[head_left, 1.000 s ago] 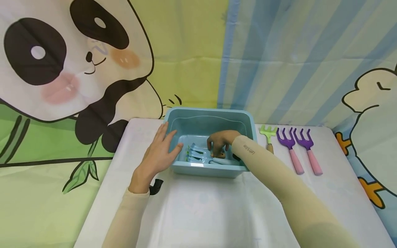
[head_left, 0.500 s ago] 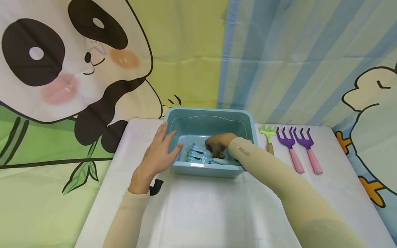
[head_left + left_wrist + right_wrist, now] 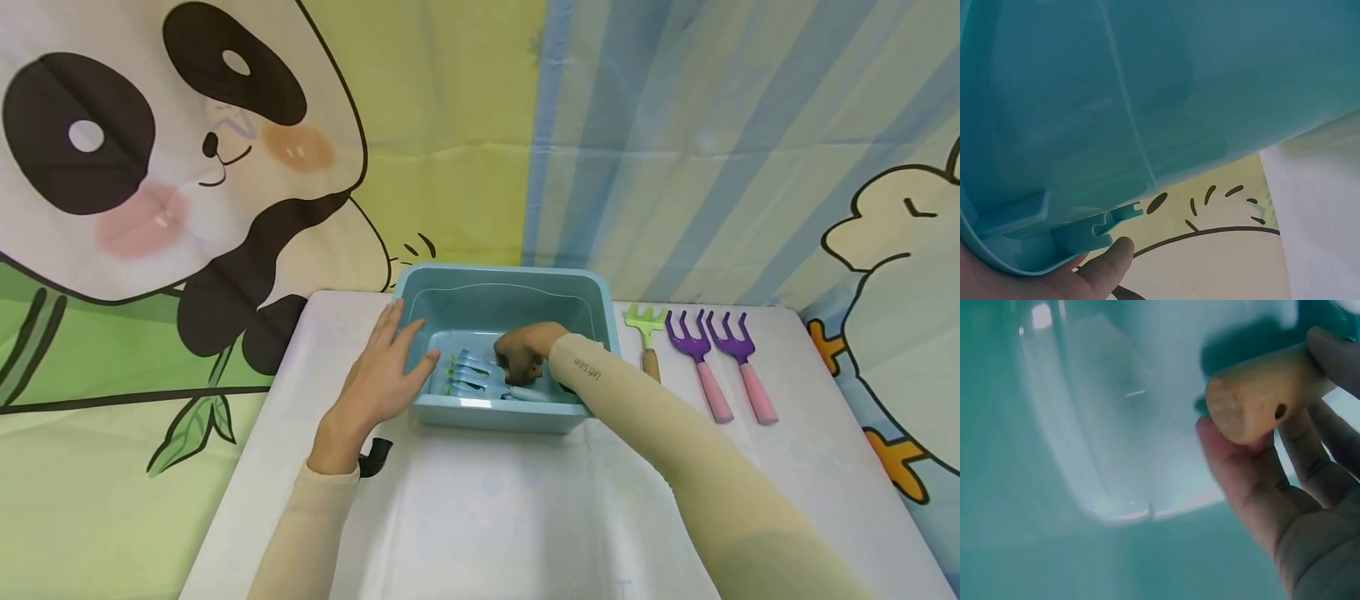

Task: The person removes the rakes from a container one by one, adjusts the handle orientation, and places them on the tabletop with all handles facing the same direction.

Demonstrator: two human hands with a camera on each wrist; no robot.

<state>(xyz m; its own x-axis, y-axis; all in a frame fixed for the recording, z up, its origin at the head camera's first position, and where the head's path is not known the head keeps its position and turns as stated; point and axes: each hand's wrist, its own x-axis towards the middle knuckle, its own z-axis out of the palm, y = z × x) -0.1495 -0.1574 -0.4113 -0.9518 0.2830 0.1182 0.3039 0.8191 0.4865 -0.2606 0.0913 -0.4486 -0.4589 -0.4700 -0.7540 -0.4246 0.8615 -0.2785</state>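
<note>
Inside a blue-green basin (image 3: 487,419) on a white-covered table (image 3: 480,533), a person's right hand (image 3: 520,348) is gripping a pale wooden handle (image 3: 1266,394) near the middle of the floor. The fingers are clamping on the wood, thumb pressing on one side and fingertips supporting the other; a dark hole is showing near the handle's blunt end. What the other end is joining, I am not able to tell.

Taking the basin as the dial, with twelve toward the wall, the left hand (image 3: 375,375) is resting on the rim at nine o'clock, its fingers lying straight and apart. Blue pronged tools (image 3: 472,375) are lying inside at eight o'clock, a trace of green showing beside their tips, while a light-blue handle (image 3: 543,394) is stretching toward five o'clock.

Outside, at three o'clock, a green rake (image 3: 647,321) is lying just beside the basin, its wooden grip partly hiding behind the cream right sleeve (image 3: 660,433). Farther out along that line, two purple forks (image 3: 688,342) with pink handles are lying side by side. At ten o'clock, a printed panda (image 3: 90,242) is filling the wall.
</note>
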